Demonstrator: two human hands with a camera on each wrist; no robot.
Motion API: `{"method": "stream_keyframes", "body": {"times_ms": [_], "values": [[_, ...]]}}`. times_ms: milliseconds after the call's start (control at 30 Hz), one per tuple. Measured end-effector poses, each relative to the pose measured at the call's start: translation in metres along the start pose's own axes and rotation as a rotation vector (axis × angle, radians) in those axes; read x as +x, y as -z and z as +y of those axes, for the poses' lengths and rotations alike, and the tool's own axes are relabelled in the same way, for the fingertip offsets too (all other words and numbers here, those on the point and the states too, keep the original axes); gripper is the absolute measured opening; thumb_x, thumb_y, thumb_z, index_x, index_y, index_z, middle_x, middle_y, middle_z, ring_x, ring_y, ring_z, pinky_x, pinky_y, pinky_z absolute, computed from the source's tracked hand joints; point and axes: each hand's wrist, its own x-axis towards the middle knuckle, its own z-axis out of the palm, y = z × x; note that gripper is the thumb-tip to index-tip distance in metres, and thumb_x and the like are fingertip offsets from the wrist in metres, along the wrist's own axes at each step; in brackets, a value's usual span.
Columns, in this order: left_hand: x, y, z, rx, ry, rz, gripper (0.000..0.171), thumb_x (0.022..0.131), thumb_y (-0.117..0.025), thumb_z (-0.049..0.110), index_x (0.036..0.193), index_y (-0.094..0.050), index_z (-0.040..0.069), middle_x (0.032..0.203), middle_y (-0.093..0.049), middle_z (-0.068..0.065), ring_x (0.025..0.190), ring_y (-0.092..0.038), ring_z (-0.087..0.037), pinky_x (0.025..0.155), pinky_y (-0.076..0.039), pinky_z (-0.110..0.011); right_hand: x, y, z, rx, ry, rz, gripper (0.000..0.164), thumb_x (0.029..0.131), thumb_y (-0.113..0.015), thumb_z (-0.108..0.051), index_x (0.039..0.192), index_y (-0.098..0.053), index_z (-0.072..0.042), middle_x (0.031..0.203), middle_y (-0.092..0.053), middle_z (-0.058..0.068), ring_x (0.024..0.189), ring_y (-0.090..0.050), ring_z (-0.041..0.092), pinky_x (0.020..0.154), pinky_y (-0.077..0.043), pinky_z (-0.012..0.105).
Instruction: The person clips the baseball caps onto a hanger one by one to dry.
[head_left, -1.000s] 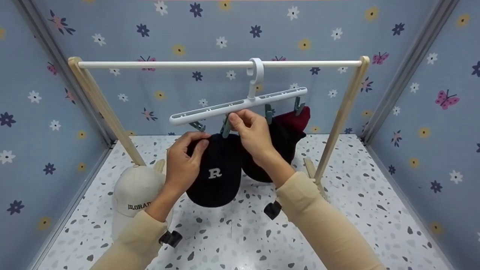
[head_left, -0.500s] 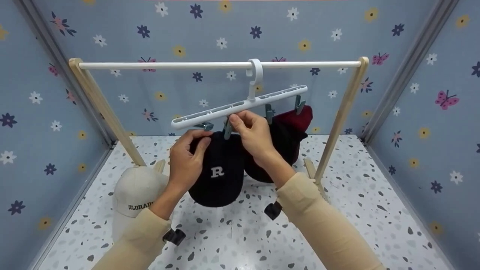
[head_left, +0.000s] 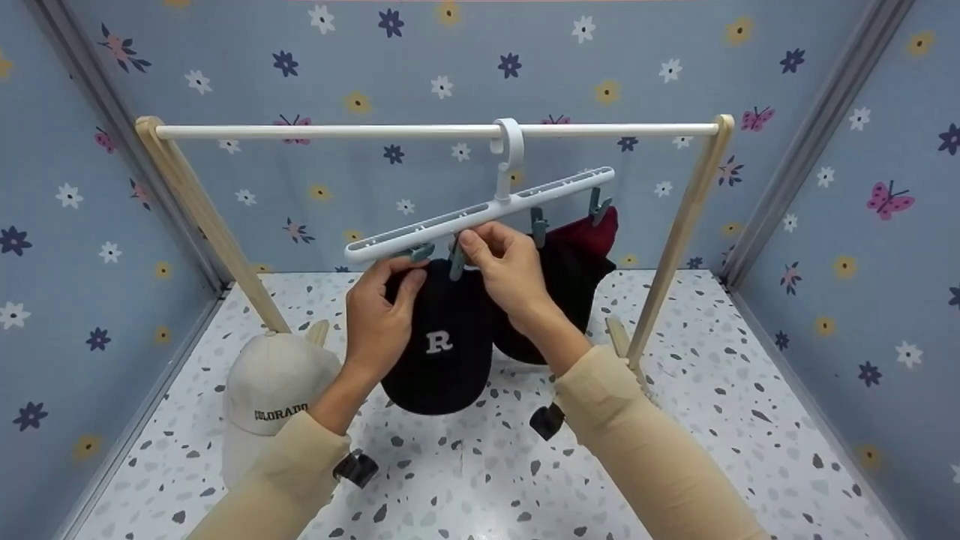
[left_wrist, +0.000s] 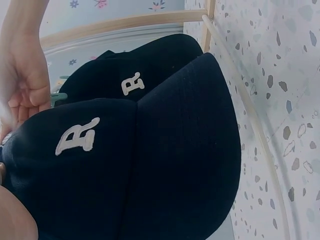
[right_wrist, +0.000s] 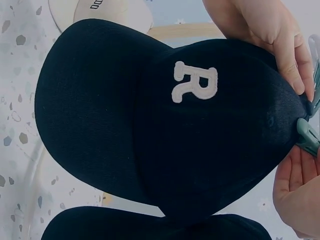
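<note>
While our left hand (head_left: 379, 322) pinches the front cap (head_left: 444, 371) by its top edge, our right hand (head_left: 514, 277) pinches a clip (head_left: 457, 264) there, keeping it brim-down just below the hanger (head_left: 484, 215).

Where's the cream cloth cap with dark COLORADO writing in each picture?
Head: cream cloth cap with dark lettering, lower left.
Left wrist: not in it.
Right wrist: top edge, left of middle, partly cut off.
Shared landmark: the front dark cloth cap with the white R.

hanger (head_left: 502, 202) on rod (head_left: 322, 132); front cap (head_left: 450, 367) below; second cap (head_left: 566, 281) right, third cap (head_left: 270, 375) left.
</note>
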Motion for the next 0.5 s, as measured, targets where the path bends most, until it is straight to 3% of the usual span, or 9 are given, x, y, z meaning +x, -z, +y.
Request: {"method": "stream_keyframes", "body": {"times_ms": [200,500], "values": [[0.0012,-0.0014,0.0014,-0.011,-0.010,0.007,0.017,0.105,-0.070,0.017,0.119,-0.075,0.010,0.120,-0.075,-0.001,0.117,-0.069,-0.016,0.101,-0.052,-0.032,-0.0006,0.0005,-0.0001,-0.015,0.004,-0.006,0.018,0.107,-0.067,-0.022,0.102,-0.074,-0.006,0.093,-0.069,0.001,0.087,-0.059,0.013,0.080,-0.050,0.028],[0.0006,-0.0039,0.0018,-0.032,0.034,0.006,0.018,0.105,-0.070,0.020,0.119,-0.075,0.010,0.120,-0.075,0.001,0.117,-0.068,-0.013,0.101,-0.052,-0.032,-0.0018,0.0016,0.0014,-0.015,-0.001,-0.014,0.019,0.107,-0.066,-0.023,0.105,-0.074,-0.006,0.096,-0.070,0.001,0.089,-0.060,0.013,0.083,-0.050,0.028]]}}
